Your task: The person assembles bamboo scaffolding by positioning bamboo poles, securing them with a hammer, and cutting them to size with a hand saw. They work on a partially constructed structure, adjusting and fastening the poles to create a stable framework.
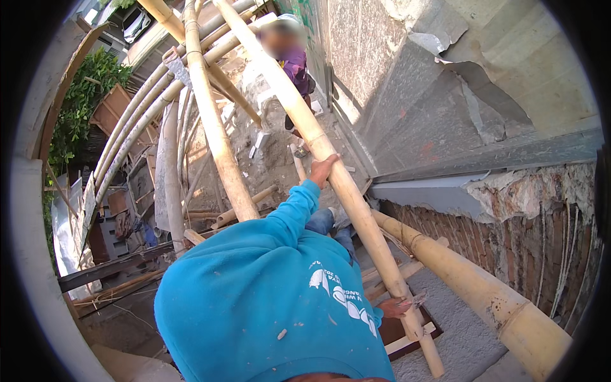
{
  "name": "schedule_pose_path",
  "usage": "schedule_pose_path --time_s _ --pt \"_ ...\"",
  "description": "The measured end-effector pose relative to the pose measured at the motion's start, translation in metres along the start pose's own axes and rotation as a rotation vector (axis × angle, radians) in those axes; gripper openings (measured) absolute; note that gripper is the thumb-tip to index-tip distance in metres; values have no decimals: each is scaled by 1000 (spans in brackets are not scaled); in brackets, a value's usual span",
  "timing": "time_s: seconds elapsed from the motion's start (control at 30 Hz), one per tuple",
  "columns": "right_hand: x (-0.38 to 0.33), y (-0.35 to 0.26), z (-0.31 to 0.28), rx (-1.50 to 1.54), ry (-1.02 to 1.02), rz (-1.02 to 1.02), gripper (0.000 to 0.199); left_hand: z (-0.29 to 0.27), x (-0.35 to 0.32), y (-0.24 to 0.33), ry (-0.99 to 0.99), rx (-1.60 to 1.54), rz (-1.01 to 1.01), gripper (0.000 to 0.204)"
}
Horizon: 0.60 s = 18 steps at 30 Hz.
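A long, pale bamboo pole [353, 213] slants from the top of the view down to the lower right, in front of my teal-sleeved body. Partway along it, my left hand [323, 170] is closed round the pole, the arm stretched forward. Lower down, close to the pole's near end, my right hand [396, 308] grips the same pole from its left side. Part of that hand is hidden behind the pole, and a small greyish shape shows past its right edge. The near end hangs over a brown opening with a pale wooden strip [407, 342] across it.
A thick bamboo pole [471, 280] runs along the brick wall [503, 251] at right. More bamboo [216, 127] crosses at left, with a wooden-handled saw [178, 69] among it. Far below stands a person in purple [294, 67]. Metal sheeting [445, 95] rises at right.
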State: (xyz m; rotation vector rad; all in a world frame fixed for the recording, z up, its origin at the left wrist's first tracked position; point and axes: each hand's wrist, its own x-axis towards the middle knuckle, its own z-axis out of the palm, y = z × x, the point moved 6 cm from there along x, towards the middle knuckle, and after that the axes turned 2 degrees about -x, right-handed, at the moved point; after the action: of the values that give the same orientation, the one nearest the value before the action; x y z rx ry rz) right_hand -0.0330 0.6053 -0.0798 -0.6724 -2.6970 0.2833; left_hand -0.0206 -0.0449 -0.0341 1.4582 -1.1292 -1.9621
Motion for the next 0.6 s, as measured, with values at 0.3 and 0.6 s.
schedule_pose_path --time_s 0.3,0.6 --pt "-30 -60 -74 247 -5 152 49 -9 28 -27 -102 1 -220 79" --pt "-24 -63 -87 445 64 284 51 18 69 -26 -387 27 -346 65"
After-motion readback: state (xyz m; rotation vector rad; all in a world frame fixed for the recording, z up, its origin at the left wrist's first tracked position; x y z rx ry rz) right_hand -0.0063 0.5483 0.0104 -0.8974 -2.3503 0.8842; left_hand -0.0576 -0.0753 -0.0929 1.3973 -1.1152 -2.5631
